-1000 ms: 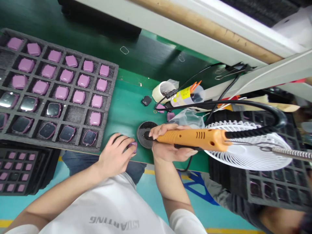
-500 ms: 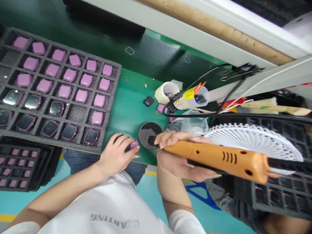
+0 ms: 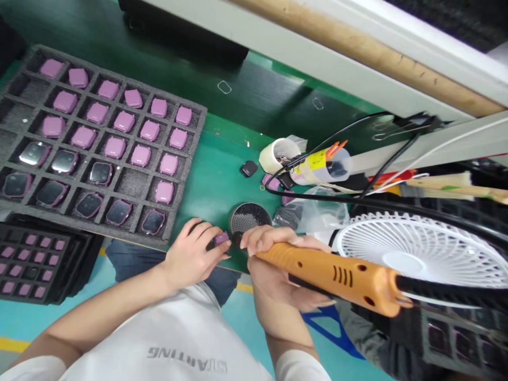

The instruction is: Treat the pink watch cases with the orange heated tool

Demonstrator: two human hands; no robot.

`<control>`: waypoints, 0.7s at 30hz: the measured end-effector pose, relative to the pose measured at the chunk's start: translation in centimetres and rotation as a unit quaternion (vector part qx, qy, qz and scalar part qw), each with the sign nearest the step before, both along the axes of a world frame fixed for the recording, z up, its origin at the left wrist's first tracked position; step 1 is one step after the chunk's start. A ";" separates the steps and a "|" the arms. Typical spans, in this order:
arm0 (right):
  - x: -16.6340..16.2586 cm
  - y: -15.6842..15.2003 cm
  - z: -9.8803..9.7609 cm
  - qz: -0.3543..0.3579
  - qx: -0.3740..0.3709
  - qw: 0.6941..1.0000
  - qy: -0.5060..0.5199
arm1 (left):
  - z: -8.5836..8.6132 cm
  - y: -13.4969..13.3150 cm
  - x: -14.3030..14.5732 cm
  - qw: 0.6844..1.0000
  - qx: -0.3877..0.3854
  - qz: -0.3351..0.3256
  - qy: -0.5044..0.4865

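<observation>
Pink smartwatch case (image 3: 221,238) sits pinched between the thumb and curled fingers of the left hand (image 3: 192,253), just beside the tip (image 3: 237,241) of an orange corded electric driver (image 3: 333,278), which the right hand (image 3: 270,280) grips in a full wrap, fingers over the handle. With so small a case held only by its edges, a slip of the tip could scratch it or knock it from the pinch onto the green bench mat (image 3: 210,196), and a tug from the heavy black cord (image 3: 436,284) could pull the tip off line. Fingers hide much of the case, and the dark tip blends into the round black mesh disc (image 3: 250,218) just beyond, so whether tip and case touch cannot be made out
</observation>
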State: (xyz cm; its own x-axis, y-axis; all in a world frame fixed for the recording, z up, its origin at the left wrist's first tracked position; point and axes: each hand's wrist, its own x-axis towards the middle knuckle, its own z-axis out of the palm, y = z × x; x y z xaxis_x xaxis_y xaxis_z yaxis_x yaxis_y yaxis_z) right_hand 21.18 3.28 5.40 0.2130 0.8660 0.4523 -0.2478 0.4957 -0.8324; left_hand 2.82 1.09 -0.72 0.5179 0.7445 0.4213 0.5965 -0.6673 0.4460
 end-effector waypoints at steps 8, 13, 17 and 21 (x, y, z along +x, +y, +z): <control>-0.5 0.3 -0.2 -0.015 -0.009 1.000 -0.010 | 0.0 0.0 0.1 1.000 -0.004 0.001 0.004; -0.9 0.3 -0.1 -0.003 -0.010 1.000 -0.012 | -0.1 -0.1 0.2 1.000 -0.006 0.009 -0.005; -0.9 0.2 -0.1 0.010 -0.007 1.000 -0.017 | -0.1 -0.1 0.3 1.000 -0.004 0.018 -0.014; -0.8 0.2 -0.4 0.018 -0.006 1.000 -0.021 | -0.1 0.0 0.3 1.000 0.001 0.019 -0.012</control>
State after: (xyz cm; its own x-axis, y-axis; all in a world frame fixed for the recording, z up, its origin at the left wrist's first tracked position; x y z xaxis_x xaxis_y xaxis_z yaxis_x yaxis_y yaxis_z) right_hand 20.39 3.51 5.03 0.1634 0.8786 0.4488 -0.2303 0.4763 -0.8486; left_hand 3.14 1.10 -0.83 0.4790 0.7627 0.4345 0.6105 -0.6451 0.4595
